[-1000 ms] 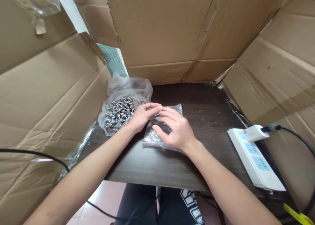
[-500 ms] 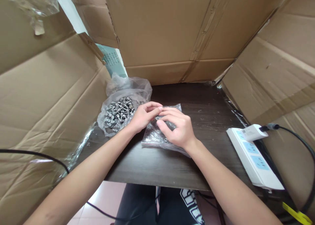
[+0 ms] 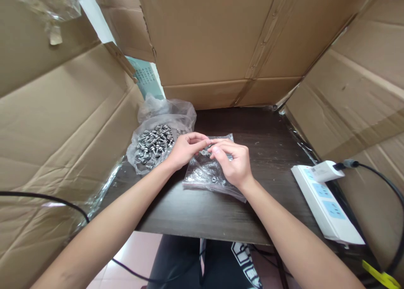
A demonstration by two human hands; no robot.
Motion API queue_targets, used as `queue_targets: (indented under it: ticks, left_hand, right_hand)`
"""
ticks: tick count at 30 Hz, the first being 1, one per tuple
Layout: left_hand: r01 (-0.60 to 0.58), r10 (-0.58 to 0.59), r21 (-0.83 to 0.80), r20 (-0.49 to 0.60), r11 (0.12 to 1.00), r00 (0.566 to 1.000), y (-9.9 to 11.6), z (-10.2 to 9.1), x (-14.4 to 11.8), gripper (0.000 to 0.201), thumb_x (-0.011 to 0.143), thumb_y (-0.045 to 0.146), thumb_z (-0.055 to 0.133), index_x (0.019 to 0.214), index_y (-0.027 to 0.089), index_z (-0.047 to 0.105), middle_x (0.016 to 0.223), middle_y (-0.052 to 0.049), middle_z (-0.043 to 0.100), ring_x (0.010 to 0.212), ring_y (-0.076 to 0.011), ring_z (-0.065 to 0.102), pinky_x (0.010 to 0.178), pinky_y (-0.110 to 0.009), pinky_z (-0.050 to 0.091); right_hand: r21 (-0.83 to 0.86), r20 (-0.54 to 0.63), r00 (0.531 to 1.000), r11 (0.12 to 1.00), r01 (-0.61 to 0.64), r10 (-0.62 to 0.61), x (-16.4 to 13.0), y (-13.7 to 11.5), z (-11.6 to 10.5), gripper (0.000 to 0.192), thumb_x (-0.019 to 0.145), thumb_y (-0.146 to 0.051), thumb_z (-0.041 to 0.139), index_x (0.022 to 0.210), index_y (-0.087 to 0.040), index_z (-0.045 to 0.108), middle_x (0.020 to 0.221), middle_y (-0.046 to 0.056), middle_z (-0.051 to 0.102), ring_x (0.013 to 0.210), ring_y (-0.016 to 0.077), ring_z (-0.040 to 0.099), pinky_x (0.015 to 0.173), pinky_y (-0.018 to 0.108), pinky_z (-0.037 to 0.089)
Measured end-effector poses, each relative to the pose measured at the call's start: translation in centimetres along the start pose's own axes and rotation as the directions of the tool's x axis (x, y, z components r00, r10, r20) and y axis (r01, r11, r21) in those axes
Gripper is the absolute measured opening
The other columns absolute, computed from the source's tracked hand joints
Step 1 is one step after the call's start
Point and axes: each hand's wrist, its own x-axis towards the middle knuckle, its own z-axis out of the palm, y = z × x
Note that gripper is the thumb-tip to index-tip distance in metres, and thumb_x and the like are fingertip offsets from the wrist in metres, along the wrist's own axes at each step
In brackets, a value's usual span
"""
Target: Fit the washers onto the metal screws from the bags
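My left hand (image 3: 186, 150) is closed in a pinch above a flat clear plastic bag (image 3: 199, 175). Thumb and fingertips of my right hand (image 3: 235, 160) are drawn together and meet the left fingertips. Whatever small piece sits between them is too small and hidden to make out. Just below the fingers, small metal washers or nuts (image 3: 204, 153) show on the bag. A small nut (image 3: 213, 179) lies closer to me on it. Beside my left hand, an open clear bag (image 3: 134, 143) holds a heap of metal bolts (image 3: 154, 141).
Cardboard walls (image 3: 214, 36) enclose the dark table (image 3: 176, 213) on the left, back and right. A white power strip (image 3: 328, 209) with a plugged-in adapter (image 3: 325, 171) lies at the right. A black cable (image 3: 47, 195) runs along the left side.
My right hand has shifted slightly right and its fingers have drawn closer together, uncovering more small metal pieces on the flat bag. The left hand has stayed almost in place.
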Motion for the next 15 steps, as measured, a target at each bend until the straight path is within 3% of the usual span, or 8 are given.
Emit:
queue_targets:
  ticks: [15]
  left_hand:
    - [0.088, -0.087, -0.066, 0.016, 0.994, 0.996, -0.44, -0.35, 0.29, 0.042, 0.064, 0.044, 0.092, 0.089, 0.014, 0.080, 0.085, -0.006, 0.075, 0.062, -0.0089, 0.054, 0.055, -0.022, 0.038]
  right_hand:
    - [-0.059, 0.035, 0.996, 0.995, 0.080, -0.078, 0.10, -0.16, -0.32, 0.032, 0.093, -0.025, 0.060, 0.062, -0.022, 0.068, 0.071, 0.003, 0.077, 0.083, 0.0229, 0.077, 0.081, 0.039, 0.063]
